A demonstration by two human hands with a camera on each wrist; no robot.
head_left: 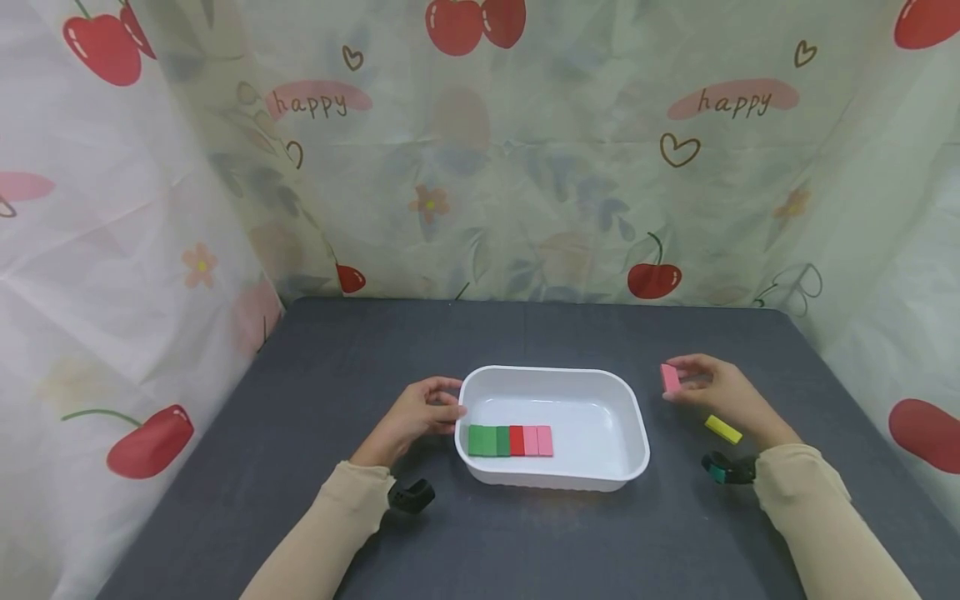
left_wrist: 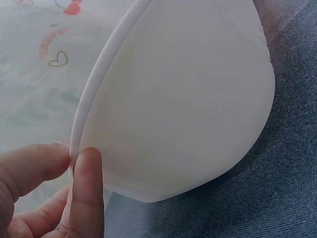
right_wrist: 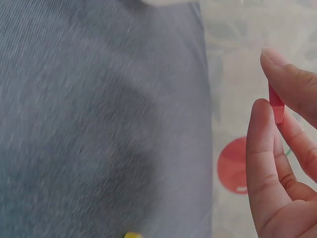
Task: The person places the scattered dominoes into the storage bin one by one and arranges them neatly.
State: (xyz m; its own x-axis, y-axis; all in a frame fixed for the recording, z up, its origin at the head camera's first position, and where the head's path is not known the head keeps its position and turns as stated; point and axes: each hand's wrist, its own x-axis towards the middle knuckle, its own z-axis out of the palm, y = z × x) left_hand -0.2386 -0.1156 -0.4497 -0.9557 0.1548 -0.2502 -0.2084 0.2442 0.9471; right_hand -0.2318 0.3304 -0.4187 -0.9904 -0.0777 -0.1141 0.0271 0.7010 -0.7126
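I see a dark grey tabletop hemmed in on three sides by a pale curtain printed with cherries and hearts. Near the middle of the tabletop, a little toward its front edge, sits a white tray, rounded at the corners. Along the tray's front-left inner edge lies a row of flat blocks, touching side to side: green blocks at the left, then a red block, then two pink blocks.

My left hand rests at the tray's left rim; in the left wrist view its thumb and a fingertip pinch the thin rim between them, fingers curled narrow.

My right hand is held off the tray's right side, above the tabletop toward its right edge. It pinches a pink block upright between thumb and fingertips; the right wrist view is blurred, so I believe the reddish sliver between the fingers is that same block. Just in front of the right hand a yellow block lies flat on the tabletop, apart from the tray.
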